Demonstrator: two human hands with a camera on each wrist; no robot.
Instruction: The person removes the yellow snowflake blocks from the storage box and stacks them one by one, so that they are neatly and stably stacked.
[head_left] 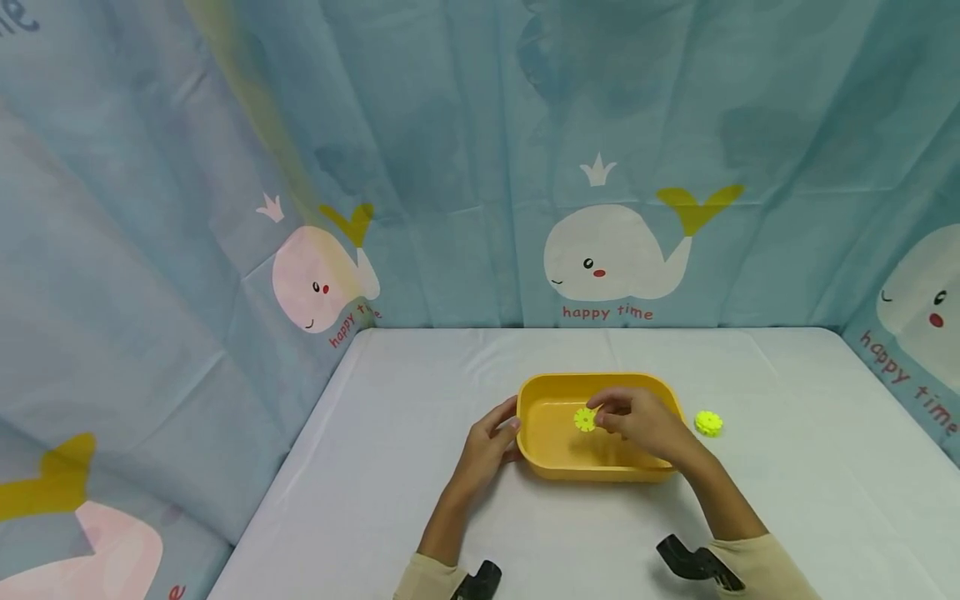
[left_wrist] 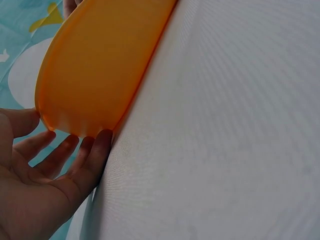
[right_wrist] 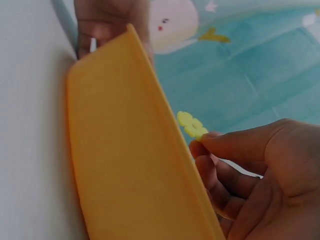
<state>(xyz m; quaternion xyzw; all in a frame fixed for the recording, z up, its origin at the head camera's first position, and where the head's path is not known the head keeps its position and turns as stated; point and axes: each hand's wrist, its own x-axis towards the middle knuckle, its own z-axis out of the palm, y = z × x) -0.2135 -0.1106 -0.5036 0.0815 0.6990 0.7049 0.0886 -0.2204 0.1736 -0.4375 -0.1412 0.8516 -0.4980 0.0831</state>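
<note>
A yellow plastic basin (head_left: pixel 555 471) with rounded corners stands on the table. My left hand (head_left: pixel 483 450) rests against its left end; in the left wrist view the fingertips (left_wrist: pixel 104 137) touch the outer wall, with the thumb up by the rim. Over the basin, my right hand (head_left: pixel 637 419) pinches a yellow-green flower-shaped plastic piece (head_left: pixel 585 419) between thumb and fingers. The right wrist view shows the notched piece (right_wrist: pixel 191 125) just above the rim. More pieces of the same colour (head_left: pixel 708 423) lie on the table right of the basin, seemingly stacked.
A white cloth covers the table (head_left: pixel 420 400). Blue curtains (head_left: pixel 450 167) printed with whales hang behind it and at both sides. Black wrist cameras (head_left: pixel 693 560) sit at the sleeves.
</note>
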